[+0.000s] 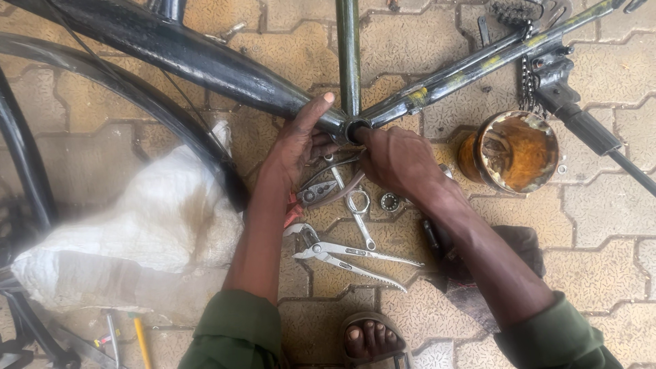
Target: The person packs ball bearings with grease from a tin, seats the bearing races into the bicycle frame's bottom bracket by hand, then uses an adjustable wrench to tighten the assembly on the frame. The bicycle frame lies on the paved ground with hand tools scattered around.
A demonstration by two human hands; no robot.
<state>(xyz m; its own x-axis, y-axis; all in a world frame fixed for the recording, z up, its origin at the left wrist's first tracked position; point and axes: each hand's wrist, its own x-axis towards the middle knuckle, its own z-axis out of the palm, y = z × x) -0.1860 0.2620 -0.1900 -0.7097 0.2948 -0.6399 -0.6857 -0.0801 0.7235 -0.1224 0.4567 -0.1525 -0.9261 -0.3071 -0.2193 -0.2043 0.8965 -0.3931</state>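
Left hand [297, 140] grips frame junction [355, 128]; right hand [396, 160] just beside it.

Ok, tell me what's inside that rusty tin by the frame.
The rusty tin lies tipped on the paving, its mouth facing the camera. Brownish-orange grease or rust coats its inside, with a dark lump at left. Anything deeper is hidden.

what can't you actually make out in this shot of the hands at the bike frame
- Head view: inside of the frame shell, dark, with the right hand over it.
- Left hand fingers: curled under the tube, what they grip is hidden.
- Wheel: cut off by the left edge.
- Rusty tin: contents unclear.
- Small ring: too small to identify.
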